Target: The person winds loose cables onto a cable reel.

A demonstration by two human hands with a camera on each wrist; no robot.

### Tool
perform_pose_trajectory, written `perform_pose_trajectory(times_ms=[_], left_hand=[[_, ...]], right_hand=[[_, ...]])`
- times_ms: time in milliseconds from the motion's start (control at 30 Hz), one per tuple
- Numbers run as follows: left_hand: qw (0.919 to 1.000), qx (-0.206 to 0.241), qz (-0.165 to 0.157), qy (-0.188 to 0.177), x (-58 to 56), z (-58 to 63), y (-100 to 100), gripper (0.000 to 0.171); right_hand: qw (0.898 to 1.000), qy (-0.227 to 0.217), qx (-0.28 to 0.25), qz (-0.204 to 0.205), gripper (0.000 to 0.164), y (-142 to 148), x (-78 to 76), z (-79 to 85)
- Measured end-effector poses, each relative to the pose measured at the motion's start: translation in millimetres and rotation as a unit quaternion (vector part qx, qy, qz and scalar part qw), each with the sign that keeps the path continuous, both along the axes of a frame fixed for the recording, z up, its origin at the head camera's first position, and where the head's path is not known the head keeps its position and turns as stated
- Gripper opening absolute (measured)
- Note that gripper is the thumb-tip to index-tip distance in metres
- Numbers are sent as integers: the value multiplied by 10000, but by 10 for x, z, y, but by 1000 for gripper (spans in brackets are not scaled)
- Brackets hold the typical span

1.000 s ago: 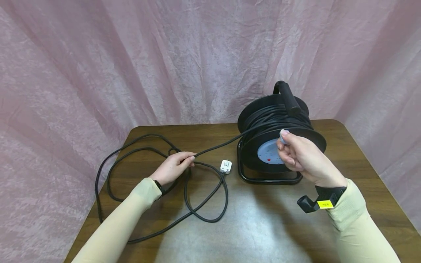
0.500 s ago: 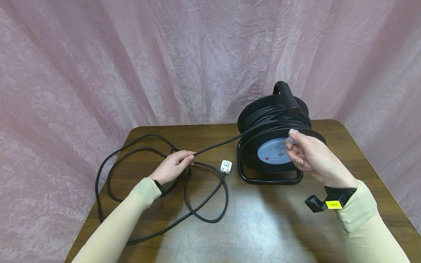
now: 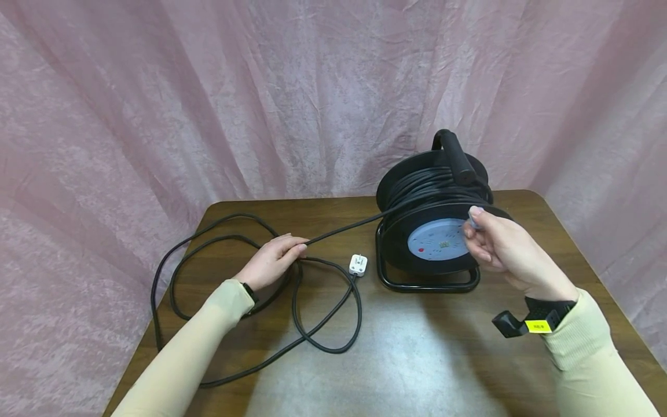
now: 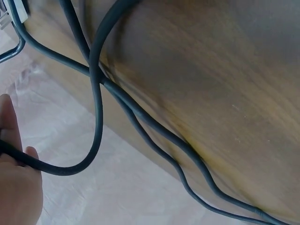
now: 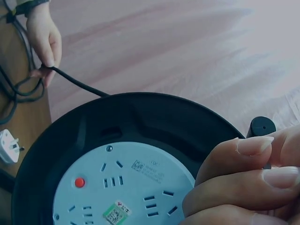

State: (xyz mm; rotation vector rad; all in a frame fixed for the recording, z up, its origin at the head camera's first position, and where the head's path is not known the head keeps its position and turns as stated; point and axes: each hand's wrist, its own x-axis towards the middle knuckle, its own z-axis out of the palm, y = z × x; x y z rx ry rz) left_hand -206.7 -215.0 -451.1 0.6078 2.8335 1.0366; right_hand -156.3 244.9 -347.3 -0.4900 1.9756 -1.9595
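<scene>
A black cable reel (image 3: 394, 243) stands on a tubular frame, a pale blue socket panel (image 3: 429, 234) with a red button set in its front face. My right hand (image 3: 502, 252) pinches a small pale grey knob (image 3: 472, 220) at the reel's right side between thumb and fingers. The knob is mostly hidden by the fingers. Left of the reel, my left hand (image 3: 272, 259) holds the black cable (image 3: 346, 229), which runs taut from its fingertips up to the wound turns. In the left wrist view the cable (image 4: 65, 170) crosses the fingers and hangs in a curve.
Loose loops of cable (image 3: 245, 215) lie over the left half of the wooden table (image 3: 333, 394). A white plug (image 3: 358, 264) rests at the cable's end, left of the reel frame. The reel's carrying handle (image 3: 460, 159) rises at the back. A pink curtain (image 3: 312, 104) hangs behind.
My right hand has moved right with the knob, and the reel's face has turned slightly, its red button shifting left. My left hand has barely moved, still holding the cable.
</scene>
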Motion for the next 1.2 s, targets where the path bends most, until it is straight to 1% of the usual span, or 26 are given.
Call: perform_pose_trajectory(times_ms=[167, 367, 433, 567, 667, 833, 933, 1033, 1200], left_hand=[[10000, -2, -76, 1, -44, 25, -3, 45], [9990, 59, -360, 253, -109, 51, 21, 40], [9987, 96, -425, 249, -123, 66, 38, 38], [9991, 126, -402, 98, -139, 68, 54, 37], [9992, 118, -362, 108, -140, 44, 53, 37], [9986, 144, -378, 332, -118, 30, 66, 37], [9977, 153, -427, 495, -122, 26, 66, 37], [9972, 161, -443, 576, -128, 21, 66, 37], [9994, 38, -204, 282, -118, 11, 57, 42]], right_hand=[[9998, 72, 111, -131, 47, 38, 2, 7], [9983, 166, 392, -407, 50, 73, 10, 9], [9975, 186, 464, -496, 50, 88, 10, 11], [9961, 239, 614, -582, 51, 112, 13, 1], [9944, 270, 779, -666, 53, 119, 14, -18], [9937, 223, 837, -712, 53, 131, 21, -42], [9935, 196, 860, -722, 54, 147, 39, -52], [9925, 178, 919, -791, 55, 165, 58, -66], [9905, 104, 1023, -918, 55, 199, 86, -92]])
